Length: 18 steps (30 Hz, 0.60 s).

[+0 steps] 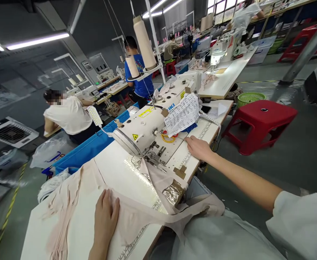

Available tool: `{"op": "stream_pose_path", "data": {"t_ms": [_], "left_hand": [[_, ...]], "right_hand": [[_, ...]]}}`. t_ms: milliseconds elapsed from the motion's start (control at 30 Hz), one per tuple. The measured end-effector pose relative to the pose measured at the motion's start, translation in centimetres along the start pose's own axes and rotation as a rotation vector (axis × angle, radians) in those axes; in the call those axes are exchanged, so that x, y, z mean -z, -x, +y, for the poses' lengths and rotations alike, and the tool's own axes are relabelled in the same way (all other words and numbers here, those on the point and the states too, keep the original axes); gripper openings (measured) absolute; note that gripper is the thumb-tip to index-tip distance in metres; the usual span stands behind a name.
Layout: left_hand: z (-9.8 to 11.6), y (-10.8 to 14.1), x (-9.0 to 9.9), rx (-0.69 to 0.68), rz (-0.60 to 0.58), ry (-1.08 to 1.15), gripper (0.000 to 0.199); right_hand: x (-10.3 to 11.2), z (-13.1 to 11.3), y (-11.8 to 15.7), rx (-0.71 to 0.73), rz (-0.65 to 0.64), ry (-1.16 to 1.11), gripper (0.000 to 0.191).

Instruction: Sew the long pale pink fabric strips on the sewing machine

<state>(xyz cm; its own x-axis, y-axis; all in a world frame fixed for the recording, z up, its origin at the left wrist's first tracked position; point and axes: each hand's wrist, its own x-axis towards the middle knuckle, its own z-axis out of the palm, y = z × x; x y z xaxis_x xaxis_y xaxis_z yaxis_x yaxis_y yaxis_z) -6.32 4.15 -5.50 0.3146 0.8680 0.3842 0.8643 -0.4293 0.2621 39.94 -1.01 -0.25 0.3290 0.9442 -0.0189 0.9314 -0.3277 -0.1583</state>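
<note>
My left hand (105,216) lies flat, fingers stretched out, on a pale pink fabric piece (131,216) on the white sewing table. That cloth runs across the table edge to my lap, and a part of it rises to the presser foot of the sewing machine (147,124). My right hand (197,147) rests on the table right of the needle area, its fingers closed together. Something thin and dark shows at its fingertips, too small to name. Scissors with yellow and red handles (169,138) lie close by, partly hidden by a paper sheet with printed rows (182,113).
Thin pink fabric strips (66,213) lie at the table's left. Thread cones (144,43) stand above the machine. A blue cloth trough (85,148) runs behind the table. A red stool (261,122) and green basket (251,98) are on the right. Several people sit at other machines.
</note>
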Motion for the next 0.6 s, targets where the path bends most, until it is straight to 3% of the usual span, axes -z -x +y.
{"op": "stream_pose_path", "data": {"t_ms": [167,300,367,600], "left_hand": [[1.0,0.0,0.6,0.017,-0.051,0.035,0.047],[1.1,0.0,0.7,-0.013,-0.056,0.031,0.045],[1.0,0.1,0.8,-0.024,-0.064,0.030,0.046],[0.6,0.4,0.7,-0.056,-0.055,0.068,0.042]], "right_hand": [[-0.8,-3.1,-1.5,0.029,0.007,0.033,0.046],[-1.2,-5.1,-1.9,0.177,-0.014,0.017,0.044],[-1.3,-5.0,-2.2,0.212,-0.014,0.011,0.044],[-1.3,-2.9,-4.1,0.076,0.108,0.063,0.045]]}}
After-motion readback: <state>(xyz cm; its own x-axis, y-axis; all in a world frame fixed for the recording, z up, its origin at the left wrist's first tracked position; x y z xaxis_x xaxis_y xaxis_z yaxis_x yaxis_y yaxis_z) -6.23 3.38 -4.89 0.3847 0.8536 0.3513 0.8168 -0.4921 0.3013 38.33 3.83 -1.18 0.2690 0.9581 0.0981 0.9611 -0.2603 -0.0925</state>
